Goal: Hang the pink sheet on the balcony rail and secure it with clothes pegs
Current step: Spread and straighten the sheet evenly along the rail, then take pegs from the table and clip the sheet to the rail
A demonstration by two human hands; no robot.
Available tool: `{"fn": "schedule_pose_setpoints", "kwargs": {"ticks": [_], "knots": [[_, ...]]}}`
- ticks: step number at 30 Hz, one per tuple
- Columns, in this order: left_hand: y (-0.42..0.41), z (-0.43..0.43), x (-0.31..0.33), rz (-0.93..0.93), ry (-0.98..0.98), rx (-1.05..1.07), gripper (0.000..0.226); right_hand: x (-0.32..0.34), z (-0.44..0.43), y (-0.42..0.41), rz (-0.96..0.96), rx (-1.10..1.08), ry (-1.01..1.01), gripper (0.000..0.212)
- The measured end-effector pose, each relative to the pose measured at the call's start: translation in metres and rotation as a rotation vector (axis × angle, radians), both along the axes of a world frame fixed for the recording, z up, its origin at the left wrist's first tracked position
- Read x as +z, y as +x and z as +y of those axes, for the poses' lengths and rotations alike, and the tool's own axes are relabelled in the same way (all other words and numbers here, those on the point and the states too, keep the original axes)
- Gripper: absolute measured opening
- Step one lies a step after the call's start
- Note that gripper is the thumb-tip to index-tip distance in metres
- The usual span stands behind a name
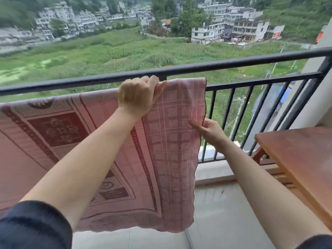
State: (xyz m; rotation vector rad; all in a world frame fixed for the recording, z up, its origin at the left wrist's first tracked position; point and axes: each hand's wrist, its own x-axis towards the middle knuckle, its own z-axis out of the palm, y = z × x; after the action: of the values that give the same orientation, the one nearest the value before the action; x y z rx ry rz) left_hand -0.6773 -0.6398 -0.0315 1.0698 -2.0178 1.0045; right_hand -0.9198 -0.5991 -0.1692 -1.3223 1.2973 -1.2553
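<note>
In the head view you are on the hanging step: the pink sheet [170, 144] drapes over the balcony rail [233, 64]. Your left hand [138, 97] grips its top edge and your right hand [210, 131] pinches the side hem. Next, straighten it, then find pegs (none in sight).

The sheet [168, 141] runs off the left edge and hides the lower rail [260, 81] behind it. The left hand [138, 96] curls its fingertips out of sight over the sheet's top. The right hand [210, 131] has its fingers hidden behind the sheet's right hem. To the sheet's right, the counter [296, 159] is cut off.
</note>
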Motion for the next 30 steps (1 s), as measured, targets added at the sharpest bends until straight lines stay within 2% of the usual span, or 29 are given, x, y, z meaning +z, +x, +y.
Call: {"fn": "schedule_pose_setpoints", "kwargs": {"ticks": [2, 8, 10, 12, 14, 16, 18, 20, 22, 25, 28, 30], "knots": [[0.0, 0.0, 0.0, 0.003, -0.007, 0.013, 0.05, -0.006, 0.002, -0.002, -0.073, -0.015, 0.016, 0.065], [0.004, 0.004, -0.009, 0.018, 0.058, 0.006, 0.055, -0.026, 0.017, 0.017, -0.024, -0.075, 0.045, 0.029], [0.007, 0.007, -0.013, 0.029, 0.08, -0.015, 0.054, -0.027, 0.022, 0.012, -0.016, -0.136, 0.031, 0.027], [0.004, 0.01, -0.015, 0.048, 0.11, -0.036, 0.053, -0.023, 0.023, 0.0, 0.118, -0.195, -0.006, 0.032], [-0.008, 0.012, -0.021, 0.038, 0.14, -0.131, 0.053, -0.024, 0.027, -0.013, 0.425, -0.27, -0.036, 0.03], [-0.03, 0.02, -0.033, 0.01, 0.136, -0.319, 0.055, -0.032, 0.04, -0.026, 0.704, -0.37, -0.04, 0.029], [-0.058, 0.029, -0.053, -0.011, 0.139, -0.516, 0.056, -0.043, 0.061, -0.04, 0.862, -0.474, -0.027, 0.027], [-0.085, 0.036, -0.081, -0.021, 0.178, -0.653, 0.054, -0.058, 0.092, -0.056, 0.963, -0.575, 0.002, 0.027], [-0.109, 0.041, -0.119, -0.053, 0.266, -0.713, 0.053, -0.077, 0.131, -0.074, 1.075, -0.668, 0.107, 0.037], [-0.134, 0.057, -0.192, -0.152, 0.486, -0.665, 0.059, -0.107, 0.2, -0.098, 1.223, -0.838, 0.345, 0.051], [-0.157, 0.076, -0.247, -0.252, 0.707, -0.603, 0.067, -0.129, 0.263, -0.122, 1.224, -0.985, 0.519, 0.062], [-0.177, 0.084, -0.266, -0.33, 0.779, -0.585, 0.068, -0.138, 0.294, -0.139, 1.214, -1.034, 0.601, 0.067]]}}
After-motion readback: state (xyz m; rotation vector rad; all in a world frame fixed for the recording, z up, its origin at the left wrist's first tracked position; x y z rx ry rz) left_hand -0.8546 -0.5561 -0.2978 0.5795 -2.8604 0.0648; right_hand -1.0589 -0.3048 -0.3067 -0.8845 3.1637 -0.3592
